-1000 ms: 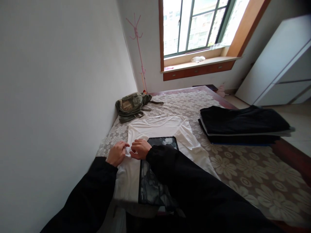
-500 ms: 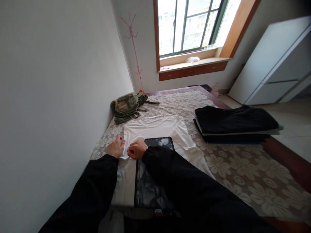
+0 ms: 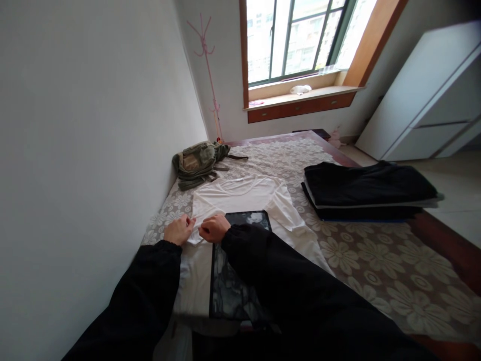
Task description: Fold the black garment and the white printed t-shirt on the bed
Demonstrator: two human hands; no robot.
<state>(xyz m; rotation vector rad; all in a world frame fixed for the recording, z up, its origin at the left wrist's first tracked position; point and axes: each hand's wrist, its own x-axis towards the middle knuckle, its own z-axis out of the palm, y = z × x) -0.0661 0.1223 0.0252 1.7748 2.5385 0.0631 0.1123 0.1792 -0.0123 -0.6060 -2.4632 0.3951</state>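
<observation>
A white T-shirt point(image 3: 244, 187) lies spread on the cloth-covered surface, its neckline pointing away from me. On its middle rests a dark, flat rectangular board point(image 3: 231, 291) with a black edge and a grey marbled pattern, partly hidden under my right forearm. My left hand point(image 3: 179, 229) is closed on the shirt's left sleeve. Just beside it, my right hand point(image 3: 214, 228) is also closed on the sleeve cloth, next to the board's left edge. The fingertips of both hands are mostly hidden.
A green backpack point(image 3: 199, 163) sits against the left wall. To the right lies a stack of folded dark clothes point(image 3: 368, 185). A floral tablecloth point(image 3: 376, 255) covers the surface. Behind stand a pink coat rack point(image 3: 208, 65) and, at right, a white cabinet-like appliance point(image 3: 421, 90).
My left hand has turned slightly, its fingers closing in more at the sleeve. Otherwise the hands, shirt and board stay almost in place; the view has shifted slightly.
</observation>
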